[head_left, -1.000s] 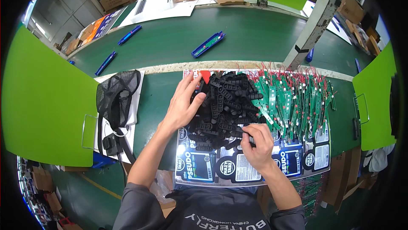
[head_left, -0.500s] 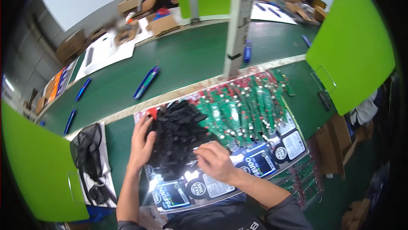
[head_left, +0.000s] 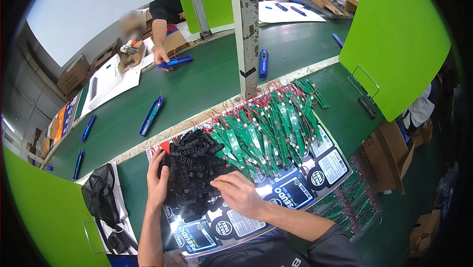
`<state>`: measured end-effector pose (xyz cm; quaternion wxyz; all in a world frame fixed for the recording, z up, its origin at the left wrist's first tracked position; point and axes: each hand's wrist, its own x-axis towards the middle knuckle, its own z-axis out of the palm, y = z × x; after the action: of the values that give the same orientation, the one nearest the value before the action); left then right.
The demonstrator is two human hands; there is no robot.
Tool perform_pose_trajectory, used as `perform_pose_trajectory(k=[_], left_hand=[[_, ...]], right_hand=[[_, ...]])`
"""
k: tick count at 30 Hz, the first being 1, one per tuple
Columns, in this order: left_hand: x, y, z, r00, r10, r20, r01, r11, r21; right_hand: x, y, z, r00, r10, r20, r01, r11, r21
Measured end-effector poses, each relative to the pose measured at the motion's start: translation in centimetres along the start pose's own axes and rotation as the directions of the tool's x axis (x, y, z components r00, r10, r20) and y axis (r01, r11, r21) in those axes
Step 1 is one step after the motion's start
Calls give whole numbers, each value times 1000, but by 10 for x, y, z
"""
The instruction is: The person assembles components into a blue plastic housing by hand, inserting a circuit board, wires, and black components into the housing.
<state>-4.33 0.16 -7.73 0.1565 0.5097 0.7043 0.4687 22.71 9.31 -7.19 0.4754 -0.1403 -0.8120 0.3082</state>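
Observation:
A heap of small black plastic strips (head_left: pixel 189 168) lies on a printed sheet (head_left: pixel 231 225) in front of me. My left hand (head_left: pixel 157 183) rests along the heap's left side, thumb apart from the fingers, beside a small red piece (head_left: pixel 164 146). At the heap's right edge my right hand (head_left: pixel 240 195) has thumb and fingertips pinched together; what they hold, if anything, is too small to make out. To the right of the heap, many narrow green circuit boards (head_left: pixel 268 129) with red wires lie overlapping.
A green belt (head_left: pixel 202 84) runs beyond the bench ledge, carrying blue casings (head_left: pixel 152 115). Another person's hand (head_left: pixel 161 56) is at a blue casing there. A metal post (head_left: pixel 248 35) rises at the ledge. Green panels (head_left: pixel 399 45) flank me; black mesh (head_left: pixel 101 193) lies left.
My view has shifted, moving the scene leftward. The other person's hand has come down to the belt with a blue casing. My hands stay at the heap in much the same poses.

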Motion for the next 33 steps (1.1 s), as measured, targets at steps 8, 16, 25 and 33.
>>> perform_pose_trajectory(k=[8,16,25,33], left_hand=[[2,-10,-4,996,-83,-25,73,964,-257],[6,-8,-11,981,-185,-54,142,882,-450],[82,59,1,995,1,-100,-9,997,-81],[232,75,122,973,193,127,-193,981,-20]], right_hand=[[0,-1,4,999,40,-33,-38,998,45],[-1,-1,2,1000,18,7,-19,999,30],[1,0,1,1000,-5,2,5,1000,-1],[-2,3,4,1000,9,10,-9,998,59]])
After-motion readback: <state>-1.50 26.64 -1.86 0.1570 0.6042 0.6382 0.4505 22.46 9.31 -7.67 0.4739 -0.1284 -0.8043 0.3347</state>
